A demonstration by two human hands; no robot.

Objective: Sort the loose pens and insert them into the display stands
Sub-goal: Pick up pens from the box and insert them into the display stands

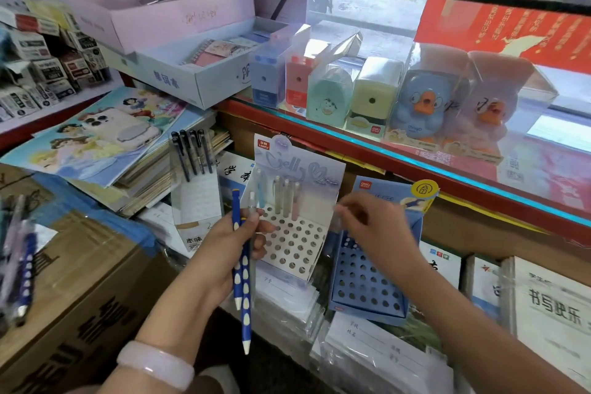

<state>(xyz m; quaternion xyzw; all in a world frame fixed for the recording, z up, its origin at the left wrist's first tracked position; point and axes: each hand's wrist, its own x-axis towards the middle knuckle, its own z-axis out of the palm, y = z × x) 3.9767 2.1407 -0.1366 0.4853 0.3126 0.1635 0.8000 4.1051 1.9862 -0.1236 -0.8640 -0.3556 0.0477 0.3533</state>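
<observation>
While loose pens lie far left on a carton, a person sorts stock at a shop shelf. Black pens fill a small white stand further in. L hand grips a bundle: two blue pens w/ white dots, tips down, plus a pale one whose top shows just above the fingers. Center, the white stand leans back on its card, holding five or so pastel pens in the rear row; most holes are bare. Just right of it, the blue stand shows no pens in its visible holes. R hand hovers over the gap between the two stands, fingertips pinched around something pale and blurred; prob. a pen, but can't tell for sure.

Risks, as judged: both stands are light card on slippery plastic-wrapped packs, so a hard push could tip or slide one. Close-set holes invite a miss or a knock to the pastels. L hand's grip may loosen and let a blue pen drop to the floor. Rushed sorting could land a pen in the wrong stand.
</observation>
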